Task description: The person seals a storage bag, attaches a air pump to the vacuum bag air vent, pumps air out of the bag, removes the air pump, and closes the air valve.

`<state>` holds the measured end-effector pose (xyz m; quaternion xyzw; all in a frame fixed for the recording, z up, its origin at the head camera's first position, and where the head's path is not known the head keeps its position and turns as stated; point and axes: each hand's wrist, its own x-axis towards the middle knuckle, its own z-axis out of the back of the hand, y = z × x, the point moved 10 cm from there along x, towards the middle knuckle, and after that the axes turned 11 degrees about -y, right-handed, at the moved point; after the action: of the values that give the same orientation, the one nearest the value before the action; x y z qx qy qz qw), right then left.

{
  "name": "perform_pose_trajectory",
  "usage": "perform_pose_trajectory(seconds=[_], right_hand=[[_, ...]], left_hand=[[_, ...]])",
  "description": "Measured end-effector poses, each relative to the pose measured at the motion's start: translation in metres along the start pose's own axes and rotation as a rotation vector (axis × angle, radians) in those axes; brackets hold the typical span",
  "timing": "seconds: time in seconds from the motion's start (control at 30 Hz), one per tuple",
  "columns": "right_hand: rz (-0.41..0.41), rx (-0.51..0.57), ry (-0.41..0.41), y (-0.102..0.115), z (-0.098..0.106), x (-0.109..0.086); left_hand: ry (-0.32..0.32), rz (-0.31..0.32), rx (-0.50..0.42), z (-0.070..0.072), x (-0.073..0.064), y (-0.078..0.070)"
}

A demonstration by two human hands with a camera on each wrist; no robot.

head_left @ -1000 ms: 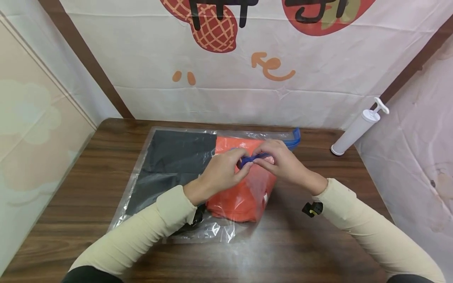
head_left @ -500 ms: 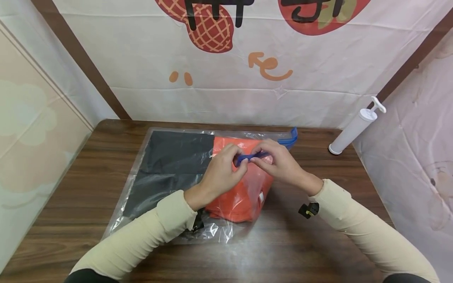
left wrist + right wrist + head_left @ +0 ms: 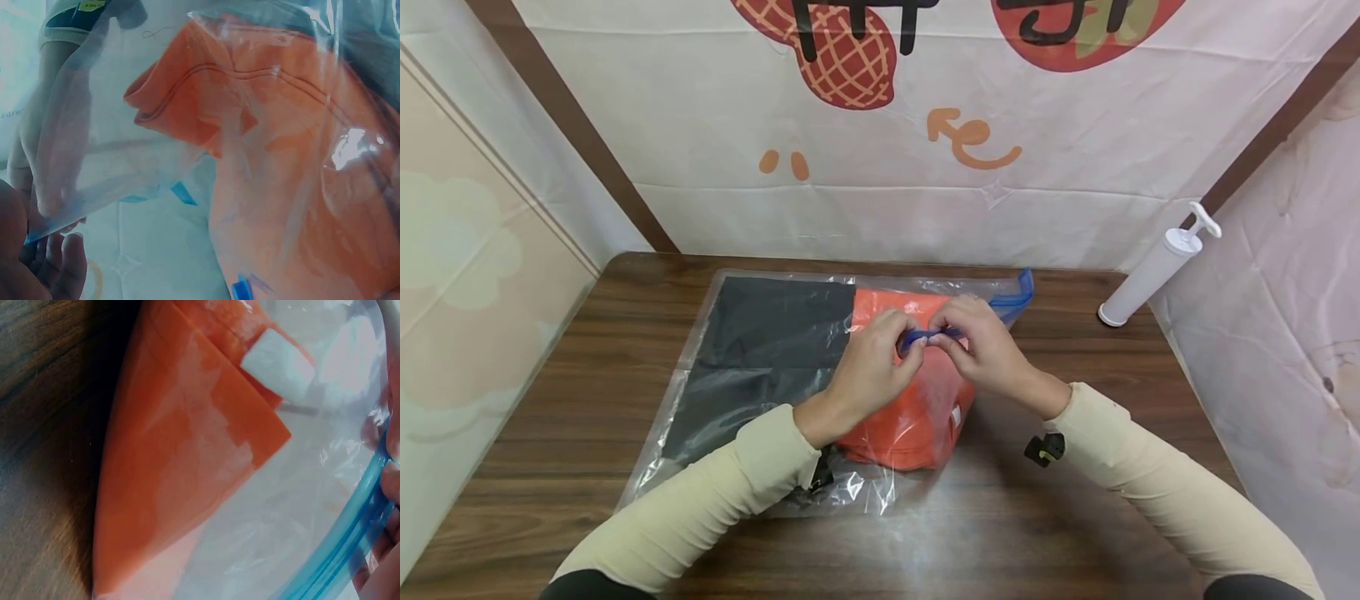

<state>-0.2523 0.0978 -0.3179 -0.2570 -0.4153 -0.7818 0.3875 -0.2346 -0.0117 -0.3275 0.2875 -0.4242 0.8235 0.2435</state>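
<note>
A clear plastic zip bag (image 3: pixel 681 377) lies on the table with a folded black cloth (image 3: pixel 782 321) and a folded orange garment (image 3: pixel 898 425) inside it. My left hand (image 3: pixel 874 354) pinches the bag's blue zip edge above the orange garment. Close beside it, my right hand (image 3: pixel 981 342) pinches the same edge between thumb and fingers. The blue zip strip (image 3: pixel 350 525) runs in a curve to the fingers in the right wrist view. A white label (image 3: pixel 278 364) shows on the garment there. The strip's far end (image 3: pixel 1024 287) sticks up at the back right.
A white hand pump (image 3: pixel 1152 275) with a T-shaped handle stands on the wooden table (image 3: pixel 1037 533) at the back right. Printed cloth walls (image 3: pixel 865 217) close off the back and both sides.
My right hand has slid left along the blue zip edge, nearer to my left hand. The left hand stays at nearly the same spot on the bag.
</note>
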Motion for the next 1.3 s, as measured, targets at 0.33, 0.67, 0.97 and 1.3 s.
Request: perform_pose_trajectory(seconds=[0.33,0.67,0.97,1.3], right_hand=[[-0.01,-0.055,0.065,-0.006,-0.003,0.002],[0.003,-0.089,0.12,-0.009,-0.007,0.001],[0.032,-0.204,0.082,-0.007,-0.014,-0.001],[-0.002,-0.192,0.2,-0.018,-0.013,0.002]], left_hand=[[0.015,0.017,0.004,0.005,-0.002,0.009],[0.037,0.041,0.075,0.004,0.002,0.011],[0.017,0.036,0.042,0.005,0.004,0.011],[0.046,0.083,0.039,0.007,0.006,0.019]])
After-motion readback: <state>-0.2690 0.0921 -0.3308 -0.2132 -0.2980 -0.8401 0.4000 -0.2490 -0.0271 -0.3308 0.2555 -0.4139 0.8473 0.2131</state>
